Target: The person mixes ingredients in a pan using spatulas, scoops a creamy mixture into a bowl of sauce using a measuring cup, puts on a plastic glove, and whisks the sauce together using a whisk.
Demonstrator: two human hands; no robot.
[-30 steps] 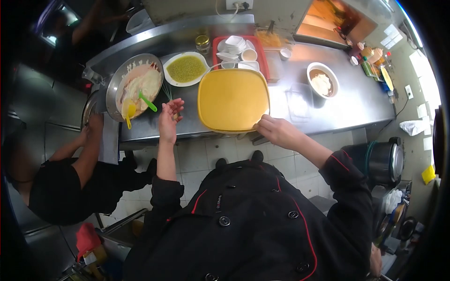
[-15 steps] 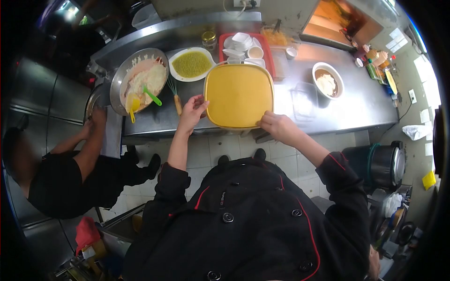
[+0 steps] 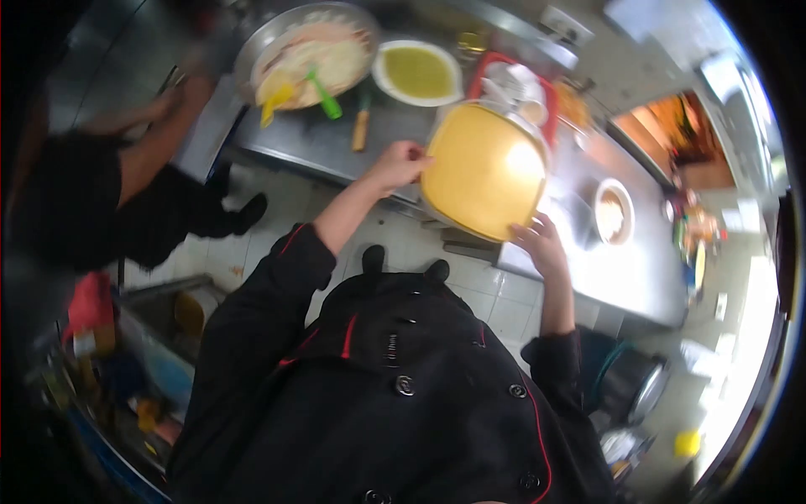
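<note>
A rounded-square yellow lid (image 3: 483, 172) lies over a pale container, whose side shows only as a strip along the lid's edge. My left hand (image 3: 399, 165) grips the left edge between thumb and fingers. At the lower right corner, the fingers of my right hand (image 3: 541, 242) are closed on the rim. Both hands are at the counter's front edge. Just beyond the lid are a white oval dish (image 3: 417, 74) of green filling and a red tray (image 3: 552, 126) holding small white dishes. A whisk's wooden handle (image 3: 360, 131) lies to the left.
A large metal bowl (image 3: 252, 65) of creamy mixture holds a green spatula (image 3: 325, 94) and a yellow scoop (image 3: 277, 99). A white bowl (image 3: 628, 214) stands on the right of the counter (image 3: 588, 273). Another person's arm (image 3: 186, 99) is at the left. A dark pot (image 3: 625, 382) stands at lower right.
The view has turned, so the counter now slants down to the right and looks blurred. The lid appears tilted clockwise, with both my hands still at its edges.
</note>
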